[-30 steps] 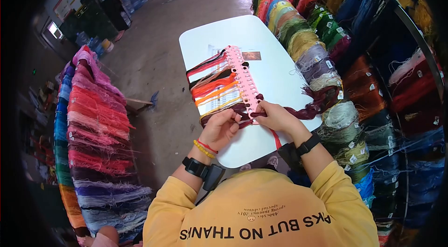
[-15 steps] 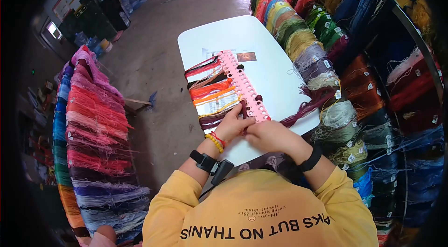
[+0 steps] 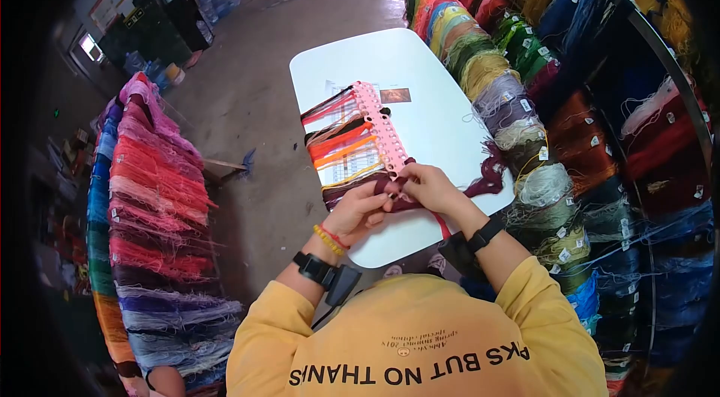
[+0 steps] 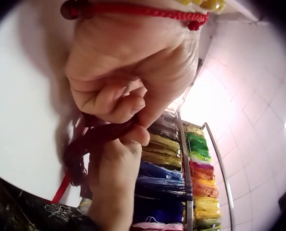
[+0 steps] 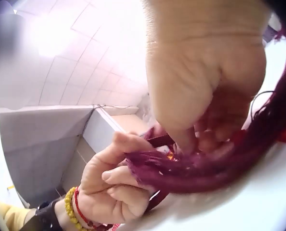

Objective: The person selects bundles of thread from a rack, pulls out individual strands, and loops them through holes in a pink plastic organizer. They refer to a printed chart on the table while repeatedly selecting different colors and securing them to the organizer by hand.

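Observation:
Low on the pink card with punched holes (image 3: 381,131), both hands work at a bundle of maroon thread (image 3: 487,178). My left hand (image 3: 355,211) pinches the thread between thumb and forefinger, its other fingers curled in. Opposite it, my right hand (image 3: 436,191) grips the same bundle, fingertips close to the left ones. In the right wrist view a thick maroon loop (image 5: 196,174) passes across in front of the left fingers. Black, red, orange, yellow and maroon strands (image 3: 341,148) hang from the card toward the left edge of the white board (image 3: 442,123).
A printed sheet (image 3: 346,168) lies under the strands, with a small picture (image 3: 395,95) beside the card. Racks of coloured thread hanks stand close along the right (image 3: 491,93) and at the left (image 3: 157,202). A red ribbon (image 3: 441,226) hangs at the board's near edge.
Half a second ago the hands were together lower on the card; now they sit slightly higher. The loose maroon tail, earlier stretched toward the right rack, now lies bunched on the board.

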Demonstrator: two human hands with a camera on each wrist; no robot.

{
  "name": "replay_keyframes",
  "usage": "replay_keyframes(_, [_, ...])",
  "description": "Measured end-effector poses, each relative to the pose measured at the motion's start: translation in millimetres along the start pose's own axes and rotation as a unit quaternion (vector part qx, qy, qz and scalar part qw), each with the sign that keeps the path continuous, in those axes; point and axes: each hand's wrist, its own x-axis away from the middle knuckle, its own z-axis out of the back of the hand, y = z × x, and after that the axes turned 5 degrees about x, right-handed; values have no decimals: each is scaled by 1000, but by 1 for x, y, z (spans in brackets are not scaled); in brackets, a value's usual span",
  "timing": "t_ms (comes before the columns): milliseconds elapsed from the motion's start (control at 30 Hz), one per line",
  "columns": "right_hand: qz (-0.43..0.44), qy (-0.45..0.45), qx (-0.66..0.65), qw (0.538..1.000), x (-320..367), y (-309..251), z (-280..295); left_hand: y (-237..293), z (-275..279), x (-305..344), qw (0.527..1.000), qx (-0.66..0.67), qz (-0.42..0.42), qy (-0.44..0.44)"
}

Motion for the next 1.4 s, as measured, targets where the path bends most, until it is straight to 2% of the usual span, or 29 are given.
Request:
replay_keyframes(33, [-29,18,-42,999,-3,8,-2,-2,2,9,998,-46,-19,28])
replay_keyframes(67, [-19,28,-11,999,-2,7,-2,-2,4,17,993,-92,-38,56])
replay_keyframes(100, [-9,39,21,999,-1,5,-3,0,3,26,981,-171,-16,88])
replay_keyframes(200, [41,71,157,984,3,-7,-10,-5,-10,32,918,-342,-165,111])
replay_keyframes(233, [41,75,195,977,3,-9,-12,-1,-17,37,907,-358,-197,105])
replay_keyframes(333, [34,74,254,964,4,-16,-13,17,-33,66,950,-253,-147,108])
replay_keyframes(367, [35,71,263,961,4,-16,-13,23,-35,79,951,-227,-146,151])
replay_keyframes(433, [32,65,268,961,3,-16,-12,45,-36,113,921,-252,-180,238])
replay_keyframes(467, [28,62,264,962,4,-16,-11,54,-15,134,893,-301,-200,267])
replay_keyframes(500, [24,59,259,964,5,-17,-10,65,-1,152,890,-267,-222,294])
replay_keyframes(533, [27,59,256,965,6,-18,-8,77,5,173,872,-330,-170,317])
replay_keyframes(567, [30,58,253,965,8,-20,-7,83,18,185,827,-403,-134,368])
replay_keyframes(600, [33,58,250,966,9,-21,-7,81,45,193,712,-522,-178,433])
replay_keyframes(667, [97,80,198,972,9,-10,-6,80,42,190,471,-706,-81,523])
replay_keyframes(700, [129,91,170,973,8,-4,-6,76,43,177,527,-696,-150,464])
replay_keyframes(733, [118,63,121,984,7,-1,-5,70,41,155,577,-678,-217,400])
replay_keyframes(800, [95,4,22,995,5,5,-4,51,13,101,711,-597,-177,326])
replay_keyframes(833, [80,-37,-52,995,2,9,-4,46,-28,74,796,-506,-109,313])
replay_keyframes(867, [64,-77,-125,987,1,13,-4,29,-19,47,857,-441,-124,236])
replay_keyframes(900, [46,-114,-196,973,0,16,-3,17,-16,24,861,-443,-106,227])
replay_keyframes(1000, [9,-38,-202,979,3,9,-6,-2,-11,-11,850,-468,-71,231])
replay_keyframes(1100, [61,138,-78,986,4,9,-13,0,-12,-15,846,-479,-47,229])
replay_keyframes(1200, [57,49,-192,979,2,12,-7,-2,-7,-16,852,-468,-39,231])
replay_keyframes(1233, [27,19,-227,973,2,13,-3,-2,-5,-19,854,-465,-41,230])
replay_keyframes(1300, [-33,-42,-295,954,2,16,4,-2,-4,-22,800,-551,-57,233])
replay_keyframes(1333, [-25,-21,-230,973,1,22,3,-2,-3,-22,769,-591,-64,235])
replay_keyframes(1400, [-8,19,-99,995,-3,31,0,-2,-6,-16,761,-594,-90,244])
